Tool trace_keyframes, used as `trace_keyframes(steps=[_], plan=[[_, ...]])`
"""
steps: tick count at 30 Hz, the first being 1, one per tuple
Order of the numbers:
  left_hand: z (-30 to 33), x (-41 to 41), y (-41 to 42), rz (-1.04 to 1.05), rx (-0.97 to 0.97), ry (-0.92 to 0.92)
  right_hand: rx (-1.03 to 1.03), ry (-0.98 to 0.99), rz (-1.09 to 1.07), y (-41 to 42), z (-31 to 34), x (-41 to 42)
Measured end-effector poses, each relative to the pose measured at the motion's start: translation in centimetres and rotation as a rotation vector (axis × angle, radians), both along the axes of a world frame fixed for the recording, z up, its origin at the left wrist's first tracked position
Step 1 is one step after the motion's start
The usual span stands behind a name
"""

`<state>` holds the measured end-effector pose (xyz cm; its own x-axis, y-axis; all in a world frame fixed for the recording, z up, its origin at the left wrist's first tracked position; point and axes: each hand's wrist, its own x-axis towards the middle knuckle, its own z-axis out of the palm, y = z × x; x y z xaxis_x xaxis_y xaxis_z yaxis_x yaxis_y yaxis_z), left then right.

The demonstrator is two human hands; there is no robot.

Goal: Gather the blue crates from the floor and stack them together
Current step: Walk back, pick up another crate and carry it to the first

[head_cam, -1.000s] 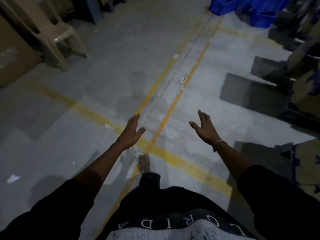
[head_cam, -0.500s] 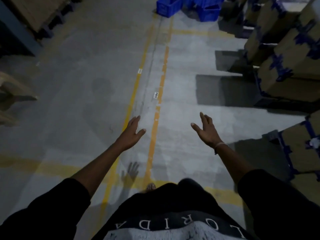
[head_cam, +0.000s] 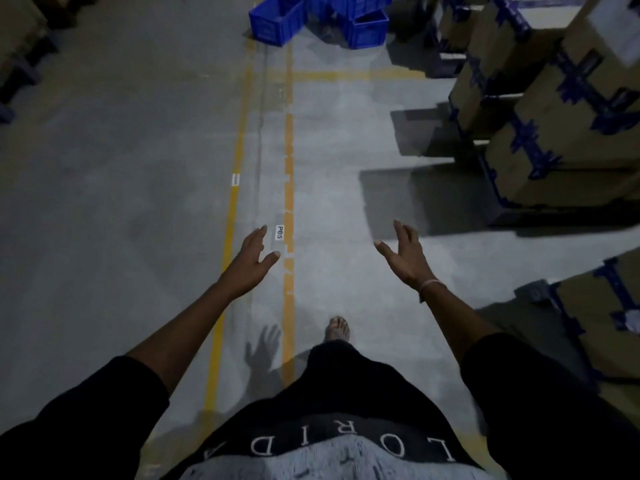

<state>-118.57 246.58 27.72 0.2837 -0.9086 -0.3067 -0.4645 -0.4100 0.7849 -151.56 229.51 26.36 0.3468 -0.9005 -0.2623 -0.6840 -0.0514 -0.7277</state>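
Several blue crates (head_cam: 320,19) sit on the floor (head_cam: 104,202) at the top centre of the frame, clustered together and cut off by the upper edge, so their number is unclear. The leftmost crate (head_cam: 277,19) stands open side up with its long axis running diagonally toward the upper right; nothing inside it can be made out. Both arms reach forward in mid-frame: the left hand (head_cam: 251,263) and right hand (head_cam: 405,258) are spread, fingers straight, holding nothing. Taped cardboard boxes (head_cam: 554,133) stand stacked at the right, partly blurred.
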Motion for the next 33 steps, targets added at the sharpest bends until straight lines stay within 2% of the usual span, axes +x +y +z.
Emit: trace_keyframes(steps=[5, 15, 24, 28, 33], plan=[[1.3, 4.2, -11.1, -0.022, -0.032, -0.006, 0.010, 0.004, 0.025, -11.5, 2.0, 4.9], [1.3, 14.5, -30.9, 0.080, -0.056, 0.079, -0.016, 0.046, 0.067, -32.8, 3.0, 15.9], [1.0, 29.1, -52.2, 0.000, -0.006, 0.078, 0.057, 0.017, -0.033, -50.9, 1.9, 28.1], [1.7, 35.5, -61.6, -0.131, -0.004, -0.014, 0.028, -0.002, -0.104, -58.2, 2.4, 33.0], [2.7, 40.1, -72.1, -0.172, -0.019, -0.006, 0.015, 0.000, -0.162, -66.9, 2.4, 37.4]])
